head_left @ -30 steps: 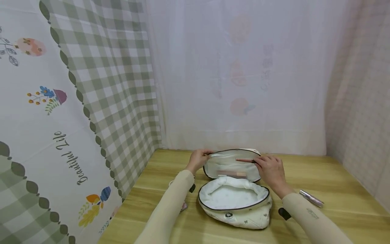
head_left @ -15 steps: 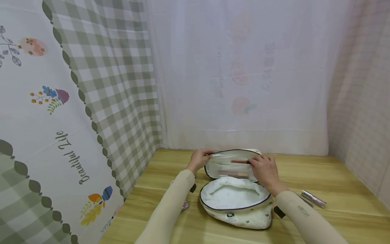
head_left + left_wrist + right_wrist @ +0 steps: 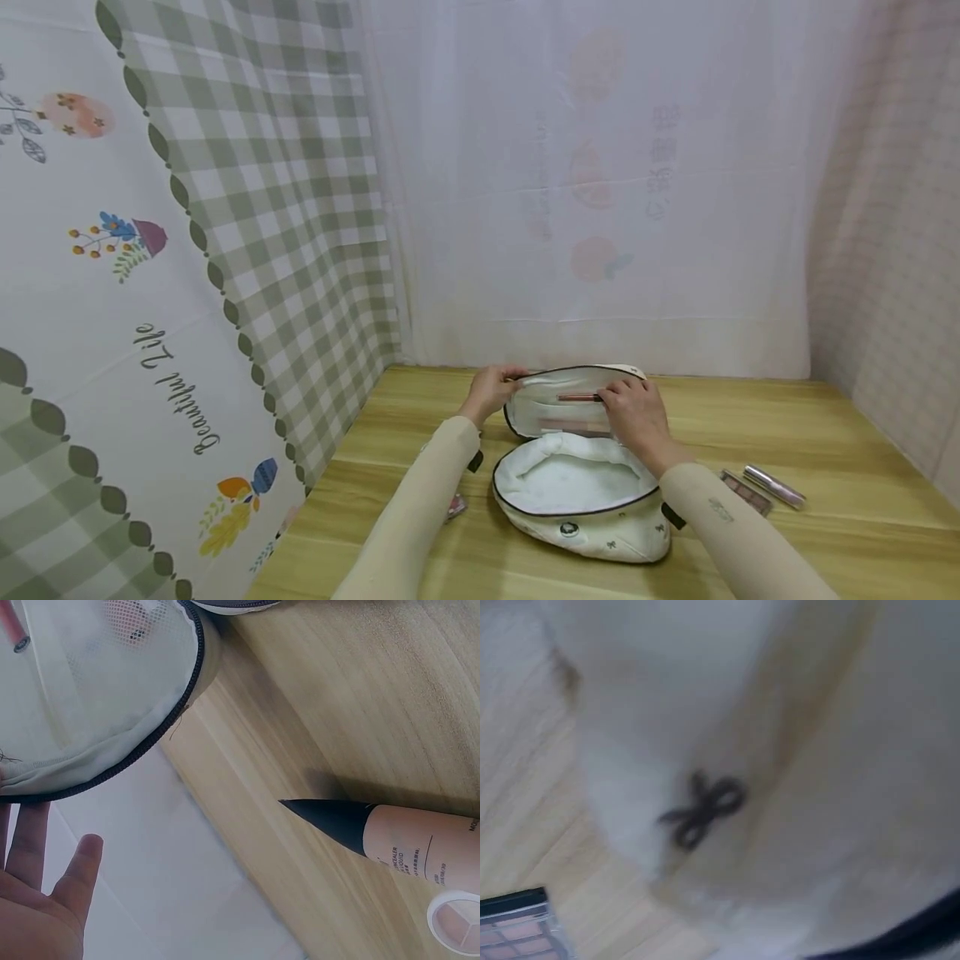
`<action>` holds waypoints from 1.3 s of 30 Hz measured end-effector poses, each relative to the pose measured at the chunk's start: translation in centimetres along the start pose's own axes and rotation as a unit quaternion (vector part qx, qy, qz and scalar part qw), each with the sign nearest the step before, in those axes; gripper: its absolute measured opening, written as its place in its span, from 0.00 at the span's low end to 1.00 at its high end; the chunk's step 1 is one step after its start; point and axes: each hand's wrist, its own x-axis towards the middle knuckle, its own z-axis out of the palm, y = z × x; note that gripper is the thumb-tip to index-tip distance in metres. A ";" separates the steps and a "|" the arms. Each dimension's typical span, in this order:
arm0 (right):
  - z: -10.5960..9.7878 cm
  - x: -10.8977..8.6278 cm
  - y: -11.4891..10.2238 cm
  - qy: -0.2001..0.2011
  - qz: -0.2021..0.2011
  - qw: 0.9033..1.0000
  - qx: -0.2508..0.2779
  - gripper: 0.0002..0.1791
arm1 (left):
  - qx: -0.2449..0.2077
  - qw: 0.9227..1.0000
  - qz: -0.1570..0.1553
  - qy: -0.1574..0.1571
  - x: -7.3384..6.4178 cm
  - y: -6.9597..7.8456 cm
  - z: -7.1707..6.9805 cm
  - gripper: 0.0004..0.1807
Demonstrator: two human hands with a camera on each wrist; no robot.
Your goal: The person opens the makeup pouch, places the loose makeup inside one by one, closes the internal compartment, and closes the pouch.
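A cream makeup bag with a dark zip edge and small bow prints lies unzipped, its lid raised at the back. My left hand holds the lid's upper left edge; in the left wrist view, fingers reach behind the rim. Between the fingertips of my right hand is a slim reddish lip gloss tube with a black cap, level in front of the lid's lining. Its end also shows in the left wrist view. Something pinkish sits low in the lid's mesh pocket. White padding lines the bag's lower part.
Right of the bag lie an eyeshadow palette and a silver tube. At the left are a concealer tube with a pointed black cap, a round three-part compact and a small pink item. Curtains enclose the wooden table.
My right hand has moved left with the lip gloss tube, further across the lid. The palette has come into view beside my right sleeve. My left hand stays at the lid's edge.
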 end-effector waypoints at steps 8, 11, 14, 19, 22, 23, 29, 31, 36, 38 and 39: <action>0.5 0.8 -1.7 -0.005 -0.025 0.999 -0.030 0.05 | -0.001 1.000 -0.003 0.000 -0.1 -0.1 -0.4 0.11; 0.7 0.8 -1.8 0.005 -0.027 0.999 -0.035 0.05 | -0.002 1.000 -0.001 -0.001 -0.1 0.0 -0.3 0.11; 0.7 0.7 -1.8 0.003 -0.025 0.999 -0.039 0.05 | -0.009 1.000 -0.003 -0.002 -0.1 0.0 -0.2 0.11; 0.6 0.5 -2.0 -0.008 -0.022 0.999 -0.046 0.06 | -0.011 1.000 -0.003 -0.005 -0.2 0.0 0.0 0.11; 0.7 0.4 -2.1 -0.017 -0.023 0.998 -0.048 0.05 | -0.008 1.000 -0.001 -0.005 -0.4 0.2 -0.1 0.11; 0.7 0.4 -2.1 -0.020 -0.023 0.998 -0.048 0.05 | -0.008 1.000 0.000 -0.005 -0.4 0.2 -0.1 0.11; 0.9 0.3 -2.1 -0.020 -0.018 0.999 -0.030 0.04 | -0.004 1.000 0.009 -0.001 -0.3 0.2 -0.1 0.11; 0.8 0.3 -2.0 -0.020 -0.016 0.999 -0.021 0.05 | -0.001 1.000 0.009 -0.001 -0.2 0.2 -0.1 0.11; 0.8 0.3 -1.9 -0.025 -0.010 1.000 -0.016 0.06 | -0.003 1.000 0.006 -0.002 -0.1 0.0 0.0 0.11; 0.7 0.3 -1.9 -0.024 -0.009 1.000 -0.015 0.06 | -0.003 1.000 0.007 -0.001 -0.1 0.0 0.0 0.11; 0.7 0.3 -1.9 -0.023 -0.009 1.000 -0.014 0.05 | -0.003 1.000 0.008 -0.001 -0.1 -0.1 0.0 0.11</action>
